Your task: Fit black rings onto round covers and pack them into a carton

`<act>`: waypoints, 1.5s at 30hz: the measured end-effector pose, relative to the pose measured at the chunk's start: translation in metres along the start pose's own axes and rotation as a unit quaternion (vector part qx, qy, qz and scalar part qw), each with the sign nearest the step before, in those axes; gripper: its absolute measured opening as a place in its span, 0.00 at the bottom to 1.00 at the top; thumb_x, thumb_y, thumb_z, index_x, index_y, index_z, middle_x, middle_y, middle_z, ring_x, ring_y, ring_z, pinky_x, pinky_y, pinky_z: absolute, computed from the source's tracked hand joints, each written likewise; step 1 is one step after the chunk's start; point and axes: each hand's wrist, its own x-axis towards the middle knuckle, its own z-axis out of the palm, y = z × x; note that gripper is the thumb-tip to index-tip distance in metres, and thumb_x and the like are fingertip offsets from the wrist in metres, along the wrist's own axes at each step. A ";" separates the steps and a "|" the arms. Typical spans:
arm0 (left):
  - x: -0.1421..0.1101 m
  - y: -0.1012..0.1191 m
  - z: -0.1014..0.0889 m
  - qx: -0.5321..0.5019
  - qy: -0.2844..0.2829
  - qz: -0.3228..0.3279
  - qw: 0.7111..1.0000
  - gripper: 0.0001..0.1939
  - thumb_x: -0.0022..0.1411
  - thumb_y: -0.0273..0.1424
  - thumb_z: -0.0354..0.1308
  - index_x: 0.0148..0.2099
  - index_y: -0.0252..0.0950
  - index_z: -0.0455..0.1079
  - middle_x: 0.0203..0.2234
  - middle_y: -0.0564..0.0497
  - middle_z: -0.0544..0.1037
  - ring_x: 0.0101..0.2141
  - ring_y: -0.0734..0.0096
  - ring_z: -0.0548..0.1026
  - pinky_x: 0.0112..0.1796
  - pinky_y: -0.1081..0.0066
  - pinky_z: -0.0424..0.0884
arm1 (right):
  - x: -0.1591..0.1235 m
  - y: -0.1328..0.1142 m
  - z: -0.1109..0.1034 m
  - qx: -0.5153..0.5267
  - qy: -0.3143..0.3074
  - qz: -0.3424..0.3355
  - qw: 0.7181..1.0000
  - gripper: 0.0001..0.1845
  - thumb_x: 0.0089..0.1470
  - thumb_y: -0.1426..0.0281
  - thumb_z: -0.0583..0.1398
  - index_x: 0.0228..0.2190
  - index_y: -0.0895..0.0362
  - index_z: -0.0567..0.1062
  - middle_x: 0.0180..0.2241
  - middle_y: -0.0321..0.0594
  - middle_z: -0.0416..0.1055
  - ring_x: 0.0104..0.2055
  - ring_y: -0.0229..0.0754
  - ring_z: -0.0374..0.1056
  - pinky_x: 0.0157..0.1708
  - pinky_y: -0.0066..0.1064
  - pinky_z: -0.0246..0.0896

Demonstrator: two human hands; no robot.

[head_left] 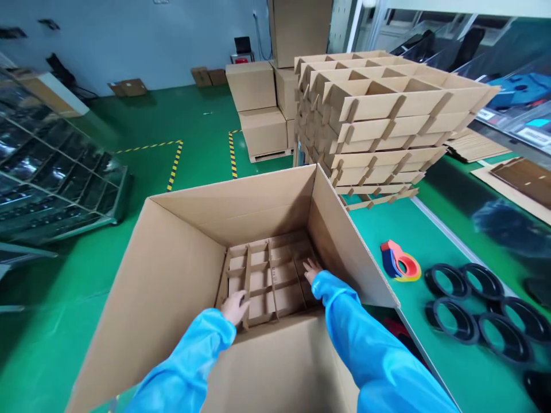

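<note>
Pressing unevenly could buckle or unslot the cardboard divider (272,275) lying inside the open carton (172,275). The left hand (235,307) curls its fingers loosely by a strip (248,269), grip unclear; the right hand (311,270) spreads its fingers near the opposite wall (340,252), where cardboard edges could snag.

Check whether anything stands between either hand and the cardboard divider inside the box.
Nothing visible does: the box is open above, and the left hand and right hand are both down at the cardboard divider.
</note>
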 end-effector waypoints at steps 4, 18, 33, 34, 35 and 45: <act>-0.020 0.030 0.039 0.002 -0.048 0.071 0.996 0.20 0.70 0.35 0.52 0.61 0.39 0.69 0.59 0.47 0.73 0.60 0.64 0.70 0.62 0.68 0.64 | -0.012 -0.003 0.005 0.007 -0.004 0.056 0.998 0.10 0.59 0.72 0.64 0.44 0.55 0.80 0.62 0.47 0.66 0.67 0.54 0.57 0.62 0.51 0.56; 0.075 -0.093 0.066 0.102 -0.163 0.051 0.980 0.56 0.51 0.48 0.71 0.73 0.37 0.47 0.70 0.29 0.48 0.68 0.30 0.48 0.63 0.38 0.52 | -0.131 -0.004 0.042 0.016 0.080 -0.041 0.996 0.21 0.67 0.63 0.51 0.51 0.51 0.80 0.57 0.49 0.72 0.60 0.53 0.66 0.62 0.45 0.62; 0.121 -0.092 0.165 0.157 -0.207 0.346 0.902 0.35 0.56 0.35 0.68 0.65 0.40 0.65 0.71 0.38 0.51 0.71 0.47 0.42 0.64 0.37 0.24 | 0.085 0.011 0.156 -0.093 -0.260 -0.268 0.923 0.40 0.54 0.67 0.68 0.66 0.47 0.63 0.71 0.46 0.48 0.73 0.60 0.39 0.67 0.61 0.34; 0.123 -0.094 0.171 0.165 -0.201 0.348 0.901 0.35 0.55 0.34 0.67 0.65 0.39 0.66 0.70 0.38 0.52 0.71 0.49 0.42 0.65 0.39 0.24 | 0.089 0.016 0.164 -0.096 -0.257 -0.261 0.925 0.39 0.54 0.68 0.67 0.65 0.50 0.64 0.71 0.49 0.48 0.73 0.61 0.40 0.67 0.62 0.33; 0.124 -0.094 0.177 0.173 -0.196 0.349 0.900 0.34 0.55 0.31 0.67 0.64 0.39 0.67 0.70 0.39 0.54 0.71 0.51 0.44 0.66 0.41 0.25 | 0.093 0.020 0.171 -0.100 -0.254 -0.252 0.928 0.37 0.56 0.68 0.66 0.65 0.52 0.65 0.71 0.51 0.50 0.72 0.61 0.41 0.67 0.62 0.33; 0.134 -0.041 0.219 0.198 -0.223 0.293 0.908 0.09 0.56 0.19 0.63 0.40 0.33 0.79 0.33 0.41 0.82 0.45 0.56 0.77 0.64 0.48 0.55 | 0.115 -0.003 0.207 -0.121 -0.202 -0.162 0.958 0.25 0.65 0.77 0.48 0.59 0.65 0.71 0.57 0.63 0.68 0.61 0.57 0.62 0.66 0.56 0.44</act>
